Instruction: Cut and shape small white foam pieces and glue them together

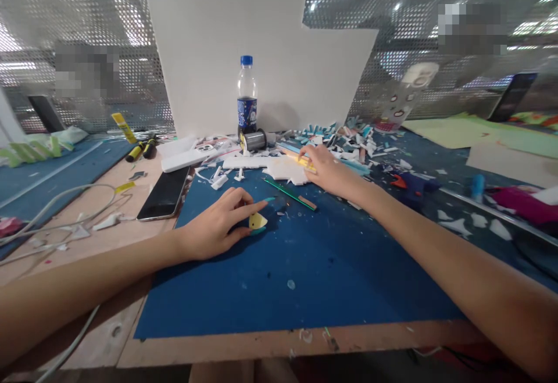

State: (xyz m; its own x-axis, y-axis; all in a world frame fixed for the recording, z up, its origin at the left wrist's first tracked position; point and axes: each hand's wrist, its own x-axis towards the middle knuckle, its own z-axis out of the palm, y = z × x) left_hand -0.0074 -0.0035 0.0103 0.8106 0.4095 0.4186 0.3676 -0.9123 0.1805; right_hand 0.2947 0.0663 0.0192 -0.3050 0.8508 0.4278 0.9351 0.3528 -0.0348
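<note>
My left hand (222, 223) rests on the blue cutting mat (305, 278). Its thumb and fingers pinch a small yellow foam piece (257, 221) with a dark dot and teal parts at its edges. Farther off, my right hand (325, 168) is closed over a slim yellow object (306, 164) at the edge of the scrap pile; its exact kind does not show clearly. White foam pieces (285, 169) lie right beside those fingers. Between both hands, a green pencil-like stick (290, 193) lies slantwise on the mat.
A dark phone (164, 194) lies left of the mat, below a white phone (187, 158). Behind the scraps (325, 136) stand a blue-capped bottle (247, 98) and a wire spool (255, 140). To the right are a glue gun (412, 188) and a metal ruler (497, 215).
</note>
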